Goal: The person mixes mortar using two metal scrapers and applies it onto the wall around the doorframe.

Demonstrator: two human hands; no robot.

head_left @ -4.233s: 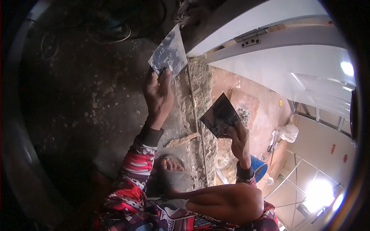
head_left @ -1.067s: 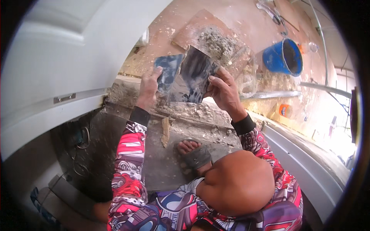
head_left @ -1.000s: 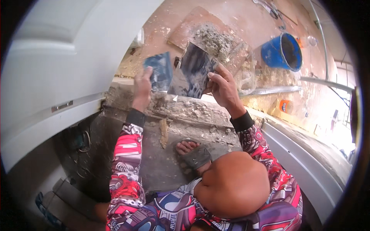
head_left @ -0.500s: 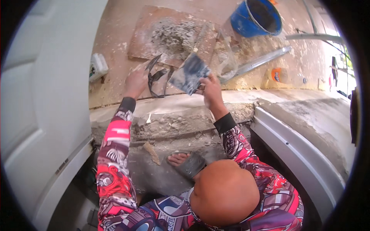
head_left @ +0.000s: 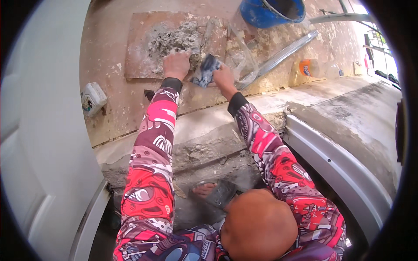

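My left hand [head_left: 176, 65] is closed at the near edge of a heap of grey, lumpy mortar [head_left: 176, 37]. A dark, mortar-coated shape shows beside its fingers, but what the hand grips is mostly hidden. The mortar lies on a square brown board [head_left: 139, 56] on the floor. To the right, my right hand [head_left: 224, 78] grips a thin flat plate [head_left: 207, 69], tilted and smeared dark grey and white. The plate is close to the board's near right corner. A black scrap [head_left: 149, 94] lies partly behind my left wrist.
A blue bucket [head_left: 261, 15] stands beyond the plate. Clear plastic sheeting [head_left: 246, 65] and a long metal channel [head_left: 285, 54] lie to the right, near an orange-labelled bottle [head_left: 311, 68]. A white container [head_left: 93, 99] sits beside the white door [head_left: 39, 108]. A rough concrete step [head_left: 209, 143] runs below my arms.
My left hand has moved right and forward, from the black strips to the mortar. My right hand has shifted slightly left and forward, tilting the plate. The whole view has shifted.
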